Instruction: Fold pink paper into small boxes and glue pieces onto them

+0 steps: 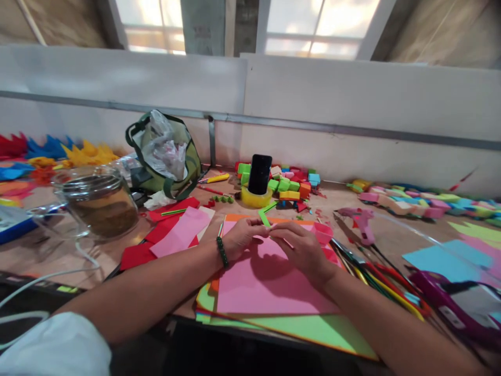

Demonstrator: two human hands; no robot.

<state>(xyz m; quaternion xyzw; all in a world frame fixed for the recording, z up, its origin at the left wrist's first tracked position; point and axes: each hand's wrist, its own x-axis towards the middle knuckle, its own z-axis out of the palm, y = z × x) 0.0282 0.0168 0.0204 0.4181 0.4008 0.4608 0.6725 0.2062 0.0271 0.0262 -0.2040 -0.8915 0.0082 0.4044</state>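
Both hands meet over a stack of coloured paper with a pink sheet (270,282) on top. My left hand (243,237) and my right hand (299,245) pinch a small green paper strip (264,218) between their fingertips; the strip sticks up at a slant. A dark bead bracelet (222,251) circles the left wrist. Under the pink sheet lie green and orange sheets (324,331).
A phone (259,174) leans upright in a yellow tape roll (256,198), with coloured paper cubes (289,184) behind. A glass jar (97,201) and green bag (164,154) stand left. A pink glue gun (362,222), paper sticks (376,277) and a blue sheet (446,261) lie right.
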